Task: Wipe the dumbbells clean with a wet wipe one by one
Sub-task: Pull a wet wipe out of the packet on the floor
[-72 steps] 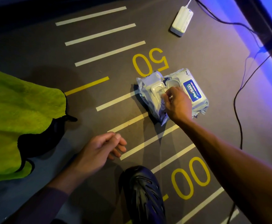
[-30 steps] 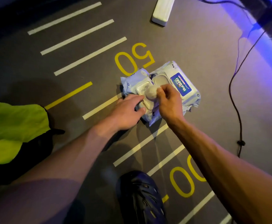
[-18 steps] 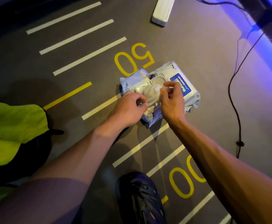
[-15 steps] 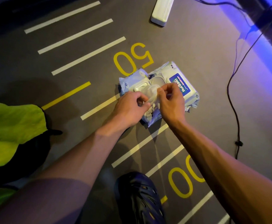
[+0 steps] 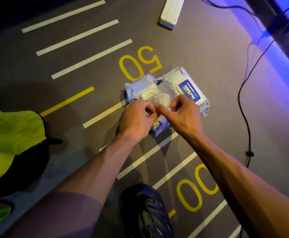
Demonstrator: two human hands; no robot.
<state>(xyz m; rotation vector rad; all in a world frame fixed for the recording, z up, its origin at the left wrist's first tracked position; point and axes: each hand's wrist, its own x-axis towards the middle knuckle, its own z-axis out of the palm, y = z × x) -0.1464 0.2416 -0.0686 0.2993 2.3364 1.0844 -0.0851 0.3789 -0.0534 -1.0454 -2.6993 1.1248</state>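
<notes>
Two bare forearms reach forward over the wet wipe pack [image 5: 183, 86] lying on the marked floor [image 5: 200, 54]. The left hand [image 5: 136, 121] and right hand [image 5: 183, 115] meet knuckle to knuckle, fingers curled, pinching a pale wet wipe [image 5: 161, 100] at the pack's open lid.

Grey lined floor [image 5: 200, 48] bears wipes pack [image 5: 188, 86], white box [image 5: 171, 11].

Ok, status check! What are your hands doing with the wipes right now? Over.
Left hand and right hand both pinching a wet wipe over the wipes pack, lid open. No dumbbells in view. Nothing blocking.
</notes>
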